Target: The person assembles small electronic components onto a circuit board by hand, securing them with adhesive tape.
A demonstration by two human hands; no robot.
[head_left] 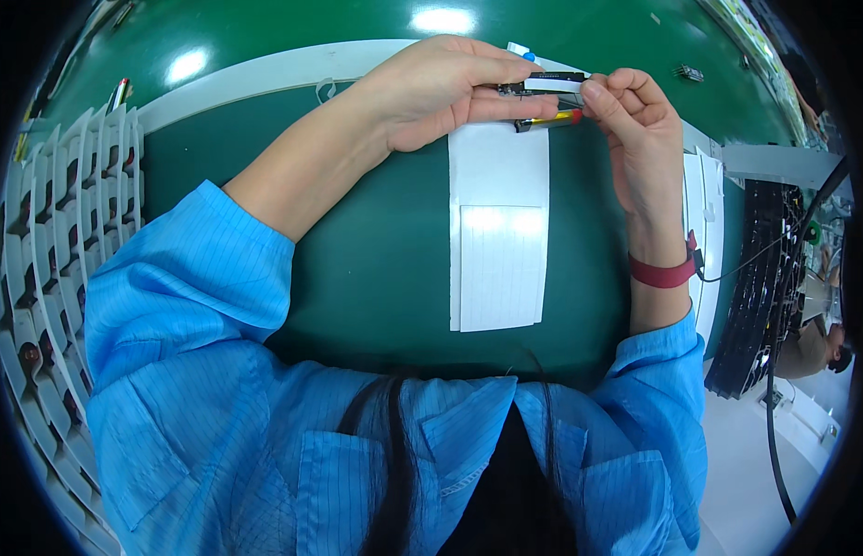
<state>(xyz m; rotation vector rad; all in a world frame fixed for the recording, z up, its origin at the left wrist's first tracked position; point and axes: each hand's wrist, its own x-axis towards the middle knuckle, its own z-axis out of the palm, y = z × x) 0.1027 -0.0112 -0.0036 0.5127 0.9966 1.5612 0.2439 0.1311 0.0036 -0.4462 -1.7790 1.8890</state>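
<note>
My left hand point(436, 88) reaches to the far middle of the green mat and grips a small black electronic part point(572, 76) between thumb and fingers. Along that part lies a narrow white strip point(552, 85). My right hand point(640, 116) is closed at the part's right end, thumb against the fingers, pinching the end of the strip. Just below my left fingertips is a yellow and black tool with a red end point(549, 120), its kind unclear. A stack of white label sheets point(501, 269) lies nearer to me. Around my right wrist is a red wrist strap point(660, 271) with a cord.
Grey divided trays point(70, 222) holding small dark parts stand along the left. At the right are white sheets point(705, 213), a row of black strips point(756, 287) and a black cable point(773, 445). Another person point(810, 350) sits at the far right. A small part point(689, 72) lies beyond the mat.
</note>
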